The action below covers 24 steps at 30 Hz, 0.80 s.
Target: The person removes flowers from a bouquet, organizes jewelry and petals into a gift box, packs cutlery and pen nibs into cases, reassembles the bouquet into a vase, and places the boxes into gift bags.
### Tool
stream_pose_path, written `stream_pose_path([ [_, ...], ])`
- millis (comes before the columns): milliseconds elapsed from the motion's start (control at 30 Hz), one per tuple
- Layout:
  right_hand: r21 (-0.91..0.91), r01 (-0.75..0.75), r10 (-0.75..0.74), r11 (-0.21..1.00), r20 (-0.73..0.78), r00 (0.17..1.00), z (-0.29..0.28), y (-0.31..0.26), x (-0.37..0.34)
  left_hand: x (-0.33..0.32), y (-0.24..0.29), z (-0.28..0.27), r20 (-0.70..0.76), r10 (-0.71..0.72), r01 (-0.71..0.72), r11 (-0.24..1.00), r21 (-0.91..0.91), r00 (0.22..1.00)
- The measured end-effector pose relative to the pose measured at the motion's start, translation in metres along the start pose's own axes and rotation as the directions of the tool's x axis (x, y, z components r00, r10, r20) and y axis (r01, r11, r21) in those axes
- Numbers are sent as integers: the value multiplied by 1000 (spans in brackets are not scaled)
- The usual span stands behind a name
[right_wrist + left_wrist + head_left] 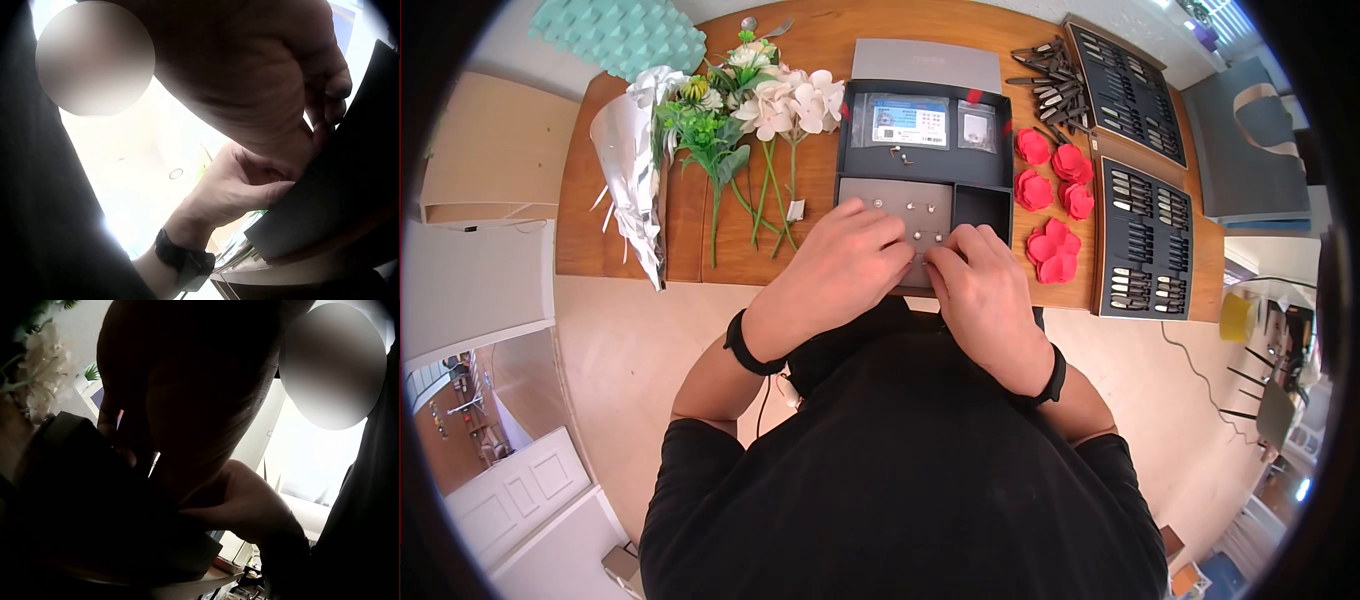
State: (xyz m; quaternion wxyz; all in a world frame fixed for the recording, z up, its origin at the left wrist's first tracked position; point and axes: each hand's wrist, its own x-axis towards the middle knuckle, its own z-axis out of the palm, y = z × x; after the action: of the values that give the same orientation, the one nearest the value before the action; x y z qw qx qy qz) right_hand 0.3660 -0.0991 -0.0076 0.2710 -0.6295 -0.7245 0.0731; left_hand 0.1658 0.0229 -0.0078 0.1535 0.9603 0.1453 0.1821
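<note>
In the head view a black box [1007, 150] lies on the table with a grey pad [860, 190] in its front left part. Several small pearl-like stud earrings [931, 209] sit on that pad. My left hand [850, 260] lies over the pad's left and front part, fingers bent and tips near its middle. From the other side my right hand [985, 290] reaches in, its thumb and forefinger close together at the pad's front right. The two hands' fingertips are a short way apart. Whatever lies between the fingertips is hidden; I cannot tell if they pinch an earring.
Packets [910, 122] and small metal pieces [903, 157] lie in the box's back part. Red flower heads [1054, 252] and trays of dark-handled tools [1145, 240] lie to the right. Left are cut flowers [770, 108], silver wrapping [632, 170] and a teal bumpy object [620, 38].
</note>
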Motion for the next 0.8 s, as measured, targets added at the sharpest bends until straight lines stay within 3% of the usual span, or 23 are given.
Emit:
stream_pose_path([
  [433,11,20,-20,1000,-31,999,2,3,-2,0,-1,-1,5,8,-8,1000,18,1000],
  [467,11,20,-20,1000,-32,999,-1,3,-3,0,-1,-6,-54,-2,1,1000,-13,999],
  [533,144,16,7,989,-158,987,-9,-1,-6,-1,-3,-16,-107,-16,11,999,-45,994],
  [633,163,22,23,986,-266,964,-20,10,-19,-13,-13,-31,-279,-172,159,985,-67,945],
  [667,173,24,23,985,-268,963,-22,16,-23,-19,-16,-30,-274,-175,165,985,-59,946],
  [733,176,19,44,984,-347,937,-24,28,-33,-29,-17,-27,-354,-383,340,923,-180,853],
  [800,210,7,70,978,-360,930,-28,37,-44,-28,-14,-29,-361,-414,375,910,-176,835],
])
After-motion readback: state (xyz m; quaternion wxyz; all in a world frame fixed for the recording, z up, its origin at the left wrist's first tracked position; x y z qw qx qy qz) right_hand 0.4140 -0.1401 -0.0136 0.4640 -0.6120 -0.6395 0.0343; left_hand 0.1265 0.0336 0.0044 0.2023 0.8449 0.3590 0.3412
